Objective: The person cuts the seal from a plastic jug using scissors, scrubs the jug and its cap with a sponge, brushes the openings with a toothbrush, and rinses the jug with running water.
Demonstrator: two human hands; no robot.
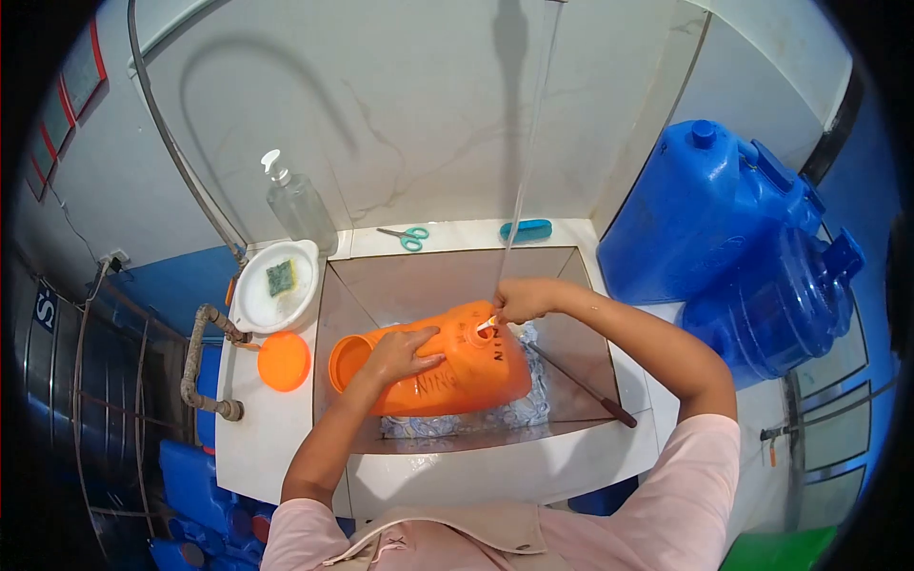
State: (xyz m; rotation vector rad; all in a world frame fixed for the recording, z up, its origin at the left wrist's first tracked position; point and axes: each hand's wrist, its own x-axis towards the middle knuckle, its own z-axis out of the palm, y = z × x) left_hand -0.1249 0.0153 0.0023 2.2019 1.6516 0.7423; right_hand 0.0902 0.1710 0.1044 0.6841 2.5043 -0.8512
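Note:
An orange plastic jug (462, 395) with dark handwritten letters lies on its side over the sink (333, 285). Its wide mouth points left, and a small round opening is on its upper side. My left hand (398, 357) is closed around the jug's handle. With fingers pinched, my right hand (524, 299) is at the small opening, where a whitish thing shows at the fingertips; I cannot make out what it is. A thin clear hose or water stream (524, 181) runs down from above to behind my right hand. A dark-handled rod (595, 400) leans across the sink's right side.
Left of the sink are an orange lid (285, 362), a white basin (249, 309) with a sponge (280, 278), and a pump bottle (303, 211). Scissors (410, 239) and a teal brush (526, 230) lie on the back ledge. Blue containers (666, 219) stand at right.

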